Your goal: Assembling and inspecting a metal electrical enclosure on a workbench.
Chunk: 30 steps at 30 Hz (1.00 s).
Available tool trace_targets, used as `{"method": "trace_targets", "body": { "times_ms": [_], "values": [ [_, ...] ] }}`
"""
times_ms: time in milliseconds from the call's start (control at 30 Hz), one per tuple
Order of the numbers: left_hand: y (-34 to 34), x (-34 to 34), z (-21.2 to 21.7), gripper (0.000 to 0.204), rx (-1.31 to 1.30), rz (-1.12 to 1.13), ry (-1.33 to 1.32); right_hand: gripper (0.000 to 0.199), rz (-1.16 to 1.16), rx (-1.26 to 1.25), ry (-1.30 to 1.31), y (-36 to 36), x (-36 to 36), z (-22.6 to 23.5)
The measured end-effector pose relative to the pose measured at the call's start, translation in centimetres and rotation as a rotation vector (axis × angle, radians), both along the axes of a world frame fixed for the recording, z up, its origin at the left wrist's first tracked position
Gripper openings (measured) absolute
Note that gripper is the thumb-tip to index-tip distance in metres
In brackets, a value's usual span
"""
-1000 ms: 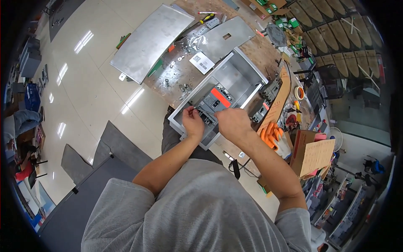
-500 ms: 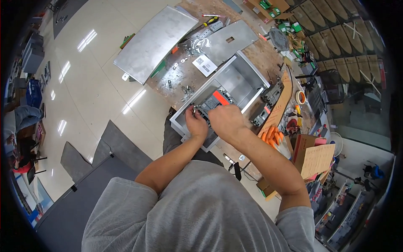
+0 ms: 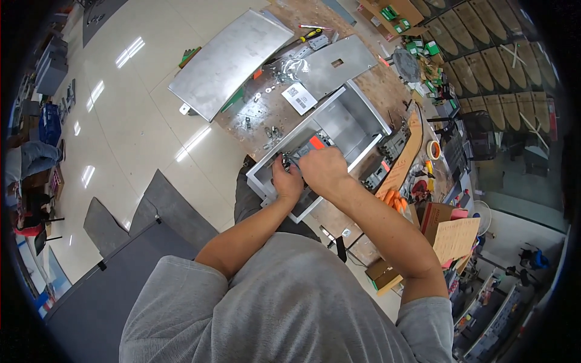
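Inside the open grey metal box on the workbench, the left hand and right hand meet, fingers seemingly pinching a small dark part, steadying it against the box floor.

A grey short-sleeved T-shirt covers the torso; both forearms below its sleeves are bare, with dark trousers beyond.

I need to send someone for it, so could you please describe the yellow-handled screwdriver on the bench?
Start at the wooden workbench and find the open grey metal enclosure. Beyond it, past the flat grey cover plate, lies the screwdriver, the only tool with a yellow and black handle.
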State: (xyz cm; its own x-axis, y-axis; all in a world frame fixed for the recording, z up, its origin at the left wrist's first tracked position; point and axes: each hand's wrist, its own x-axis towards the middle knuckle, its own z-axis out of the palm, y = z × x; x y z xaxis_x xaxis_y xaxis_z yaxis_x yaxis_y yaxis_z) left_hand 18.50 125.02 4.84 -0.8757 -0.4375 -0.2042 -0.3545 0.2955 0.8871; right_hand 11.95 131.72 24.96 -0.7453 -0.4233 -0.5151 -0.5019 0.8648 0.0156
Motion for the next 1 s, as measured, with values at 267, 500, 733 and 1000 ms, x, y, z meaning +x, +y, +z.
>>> {"method": "trace_targets", "body": {
  "times_ms": [267, 500, 733, 1000],
  "values": [
    [0.0, -0.1, -2.2, 0.056, 0.173, 0.026, -0.14, 0.015, -0.039, -0.026, 0.018, 0.3, 0.5, -2.5],
    [-0.2, -0.5, -1.7, 0.057, 0.486, 0.102, -0.235, 0.014, -0.071, -0.021, -0.009, 0.8, 1.2, -3.8],
    [-0.4, -0.1, -3.7, 0.056, 0.773, 0.194, -0.167, 0.015, -0.062, 0.004, -0.06, -0.1, 0.8, -3.9],
    [-0.1, 0.0, -3.3, 0.055, 0.8, 0.244, -0.12, 0.016, -0.072, 0.114, -0.132, -1.0, -0.5, -3.6]
  ]
}}
